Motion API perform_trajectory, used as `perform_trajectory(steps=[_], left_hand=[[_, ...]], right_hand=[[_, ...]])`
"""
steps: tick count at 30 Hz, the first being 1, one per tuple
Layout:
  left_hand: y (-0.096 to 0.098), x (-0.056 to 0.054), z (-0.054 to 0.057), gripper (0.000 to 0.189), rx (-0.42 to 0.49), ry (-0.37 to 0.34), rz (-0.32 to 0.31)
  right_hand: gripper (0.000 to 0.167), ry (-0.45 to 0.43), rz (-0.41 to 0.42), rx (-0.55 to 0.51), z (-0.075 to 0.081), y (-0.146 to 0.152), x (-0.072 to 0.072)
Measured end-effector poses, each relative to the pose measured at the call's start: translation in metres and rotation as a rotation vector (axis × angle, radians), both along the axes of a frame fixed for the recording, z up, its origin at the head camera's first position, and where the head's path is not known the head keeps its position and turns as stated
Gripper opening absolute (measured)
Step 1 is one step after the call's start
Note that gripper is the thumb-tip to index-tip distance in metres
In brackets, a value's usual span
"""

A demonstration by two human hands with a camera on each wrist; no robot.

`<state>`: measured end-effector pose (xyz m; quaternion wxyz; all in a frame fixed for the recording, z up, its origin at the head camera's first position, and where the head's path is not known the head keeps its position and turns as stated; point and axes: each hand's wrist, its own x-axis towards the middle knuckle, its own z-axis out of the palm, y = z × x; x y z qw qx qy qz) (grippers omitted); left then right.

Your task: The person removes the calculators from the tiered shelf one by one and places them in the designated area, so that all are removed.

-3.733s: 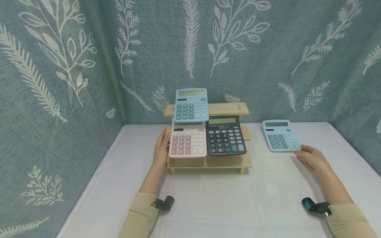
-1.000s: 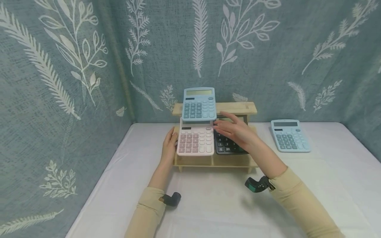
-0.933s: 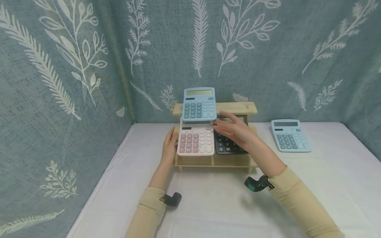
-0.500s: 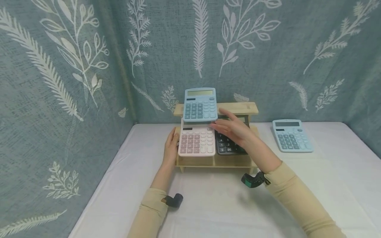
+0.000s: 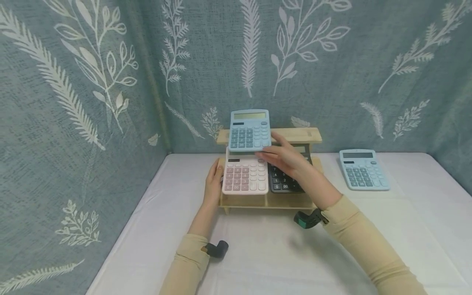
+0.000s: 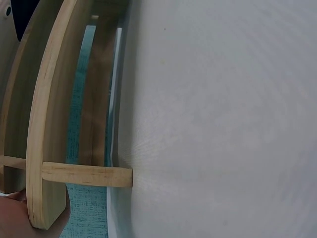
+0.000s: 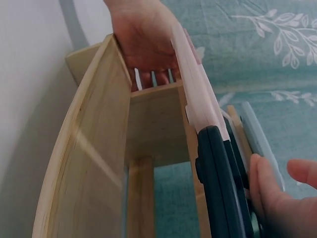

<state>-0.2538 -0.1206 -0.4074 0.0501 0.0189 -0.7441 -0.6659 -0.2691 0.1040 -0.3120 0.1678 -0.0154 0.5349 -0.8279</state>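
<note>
My left hand [image 5: 213, 183] grips the left end of a small wooden rack [image 5: 295, 133], its fingers curling behind the side in the right wrist view. On the rack's top shelf leans a blue calculator [image 5: 249, 133]. Below it stand a pink-and-white calculator [image 5: 245, 176] and a black calculator [image 5: 282, 180], the black one partly hidden by my right hand [image 5: 285, 159]. That hand is at the blue calculator's lower right corner. Its fingers lie near the blue calculator [image 6: 10, 12]-free edge in the right wrist view, with the thumb held apart.
A second blue calculator [image 5: 363, 170] lies on the white tablecloth [image 5: 258, 250] to the right of the rack. Patterned blue-green curtain [image 5: 206, 61] hangs close behind the rack and along the left side.
My right hand has left the blue calculator on the table and come across to the rack. Over the last second it edges left to the upper blue calculator. My left hand stays on the rack.
</note>
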Motion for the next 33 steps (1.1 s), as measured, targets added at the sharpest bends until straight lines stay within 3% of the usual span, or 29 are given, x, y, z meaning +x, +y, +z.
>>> perform_trajectory(steps=[7, 15, 33], left_hand=[[-0.0008, -0.0018, 0.0023, 0.054, -0.004, -0.031, -0.003], [-0.0007, 0.0012, 0.0006, 0.054, 0.001, -0.012, -0.007], [0.0005, 0.0005, -0.0009, 0.056, -0.004, 0.010, 0.007]], right_hand=[[0.082, 0.019, -0.014, 0.031, -0.0004, -0.0044, -0.0021], [0.079, 0.010, -0.043, 0.050, 0.0007, -0.0081, -0.0019], [0.079, -0.014, -0.056, -0.043, -0.0014, -0.0073, 0.0019]])
